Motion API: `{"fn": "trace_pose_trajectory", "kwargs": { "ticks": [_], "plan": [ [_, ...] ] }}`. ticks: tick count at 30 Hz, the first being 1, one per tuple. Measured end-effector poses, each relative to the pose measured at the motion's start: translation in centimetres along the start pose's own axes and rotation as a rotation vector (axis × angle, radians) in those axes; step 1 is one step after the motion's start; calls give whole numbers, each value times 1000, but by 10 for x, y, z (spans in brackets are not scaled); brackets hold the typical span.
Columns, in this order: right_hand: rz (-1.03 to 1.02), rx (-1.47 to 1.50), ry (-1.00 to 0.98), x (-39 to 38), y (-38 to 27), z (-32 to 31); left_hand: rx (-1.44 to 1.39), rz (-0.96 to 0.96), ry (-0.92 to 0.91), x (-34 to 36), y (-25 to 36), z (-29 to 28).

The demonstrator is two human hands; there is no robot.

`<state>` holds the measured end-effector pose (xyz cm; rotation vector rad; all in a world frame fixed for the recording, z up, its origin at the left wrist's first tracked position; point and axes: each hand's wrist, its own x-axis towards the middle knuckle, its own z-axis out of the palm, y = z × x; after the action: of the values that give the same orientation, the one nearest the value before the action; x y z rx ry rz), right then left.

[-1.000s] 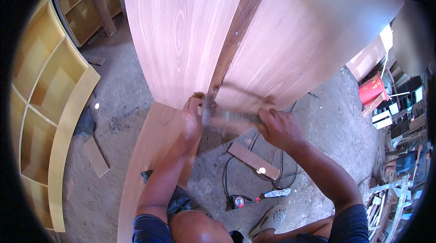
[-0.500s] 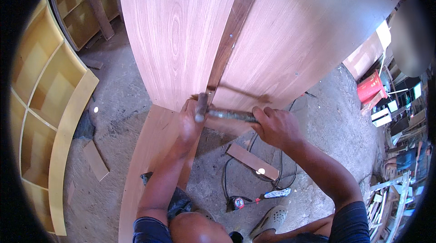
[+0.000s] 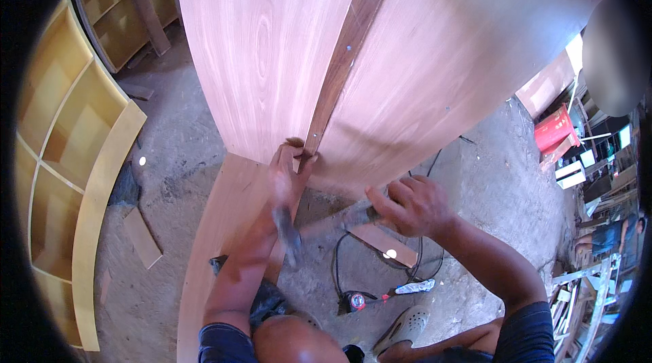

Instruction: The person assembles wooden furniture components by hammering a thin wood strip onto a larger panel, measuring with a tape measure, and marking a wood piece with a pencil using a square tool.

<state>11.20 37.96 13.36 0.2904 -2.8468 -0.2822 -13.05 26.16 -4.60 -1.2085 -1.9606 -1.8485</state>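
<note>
My right hand (image 3: 411,207) is closed round the handle of a hammer (image 3: 288,235). The hammer is smeared by motion, and its head hangs over my left forearm in the picture. My left hand (image 3: 288,162) has its fingers curled about the lower end of a dark wooden strip (image 3: 334,88). That strip runs up a large pinkish wood-grain panel (image 3: 265,57), with a few shiny nail or screw heads along it. A small brown tuft or scrap (image 3: 294,141) shows at my left fingertips; its kind is unclear.
A long board (image 3: 210,227) lies under my left arm. On the concrete floor are a short wood offcut (image 3: 377,244), a black cable (image 3: 337,261) and a tape measure (image 3: 355,302). Yellow shelving (image 3: 88,227) stands left; a red container (image 3: 553,129) and scrap wood lie right.
The hammer has come away from the strip's lower end, swinging down toward me with my right hand, which dropped slightly. My left hand stays at the strip's lower end.
</note>
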Motion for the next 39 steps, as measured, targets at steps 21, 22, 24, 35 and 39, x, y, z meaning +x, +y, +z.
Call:
{"fn": "trace_pose_trajectory", "kwargs": {
  "ticks": [21,22,24,35,39],
  "plan": [
    [141,-187,-31,-3,0,13,1,75,-8,0,-5,-1],
    [82,-226,19,-6,3,15,7,58,8,-1,-3,-1],
    [229,-219,-42,3,3,20,52,76,-31,-3,-9,-4],
    [427,-54,-69,-12,-4,9,-55,-37,-76,15,3,-16],
    [586,171,-295,-71,-23,14,-200,-167,-116,58,53,-32]
  ]
}}
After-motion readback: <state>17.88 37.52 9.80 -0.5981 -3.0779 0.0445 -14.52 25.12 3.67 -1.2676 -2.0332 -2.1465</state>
